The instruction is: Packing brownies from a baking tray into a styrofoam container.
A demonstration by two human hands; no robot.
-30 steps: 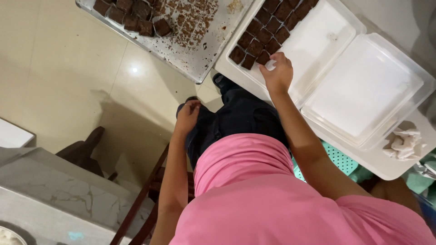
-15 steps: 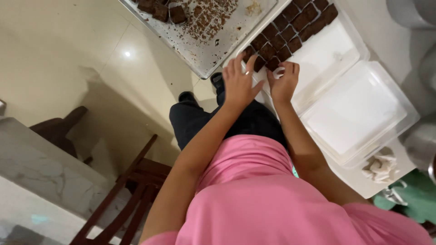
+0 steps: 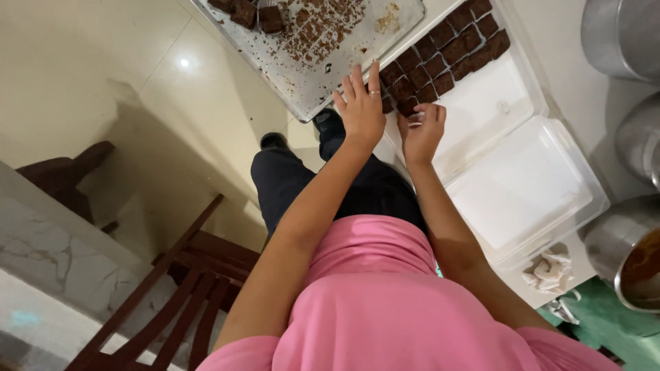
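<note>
The left hand (image 3: 363, 113) lies flat with fingers spread wide across the near corner of the crumb-strewn metal tray (image 3: 405, 20), hiding some brownie squares (image 3: 440, 58) in the white foam box (image 3: 509, 137). The right hand (image 3: 421, 130) curls its fingers over the near end of the 2 rows; whether it grips a piece, I cannot tell. The tray's far side is cut off.

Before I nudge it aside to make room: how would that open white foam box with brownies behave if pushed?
The foam box looks thin and light, so it would probably slide easily. Brownies fill only one end, so it might pivot. The hinged empty lid half could flex or flap.
</note>
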